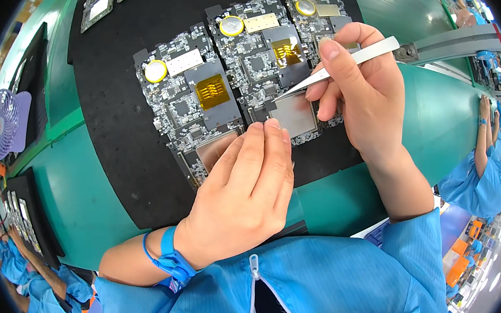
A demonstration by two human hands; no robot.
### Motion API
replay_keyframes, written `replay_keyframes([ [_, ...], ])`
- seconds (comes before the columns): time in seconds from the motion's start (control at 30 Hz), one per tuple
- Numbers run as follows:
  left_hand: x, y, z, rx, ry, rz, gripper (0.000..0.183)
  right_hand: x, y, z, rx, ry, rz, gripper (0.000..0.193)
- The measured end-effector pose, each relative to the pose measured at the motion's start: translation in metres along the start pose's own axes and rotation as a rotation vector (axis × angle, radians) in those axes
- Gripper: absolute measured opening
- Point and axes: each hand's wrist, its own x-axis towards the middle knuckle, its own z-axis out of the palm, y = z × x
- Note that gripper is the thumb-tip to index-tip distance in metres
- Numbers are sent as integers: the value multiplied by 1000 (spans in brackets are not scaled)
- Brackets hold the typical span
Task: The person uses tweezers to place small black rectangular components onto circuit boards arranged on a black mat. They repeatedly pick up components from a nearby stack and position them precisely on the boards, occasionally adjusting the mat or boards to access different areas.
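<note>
Just beyond the left hand (239, 194), its fingers together but grip unclear, the middle circuit board (256, 66) slants lengthwise away leftward, tweezers (375, 50) clamped in the right hand (370, 98) pointing at it.

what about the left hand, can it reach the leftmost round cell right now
Likely yes: nothing covers the round cell, and only low circuit board lies between it and the left hand.

On the green bench (340, 208) lies a black mat (117, 128), bearing 3 circuit boards (257, 64) in a row and further boards (100, 6) beyond.
</note>
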Motion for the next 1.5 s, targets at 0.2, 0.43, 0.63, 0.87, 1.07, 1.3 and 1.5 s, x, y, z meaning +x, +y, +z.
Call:
replay_keyframes([
  [0.2,-1,-1,0,23,-7,11,36,1,2,2,-2,-10,-5,25],
  [0.43,-1,0,0,18,-14,7,36,1,3,1,-12,-16,-9,25],
  [0.63,2,0,5,-79,14,-108,30,-1,3,1,-57,-20,-26,26],
  [0.87,6,-3,-3,-218,-60,-178,37,-11,3,-9,-539,-125,-648,11],
  [1.07,-6,6,-2,-109,-81,-108,47,-18,8,-9,-334,-161,-653,8],
  [1.3,-8,8,-2,-35,-102,-74,50,-24,17,0,-357,-168,-631,8],
  [1.5,-11,6,3,41,-41,-25,42,-27,22,0,-355,-164,-643,7],
])
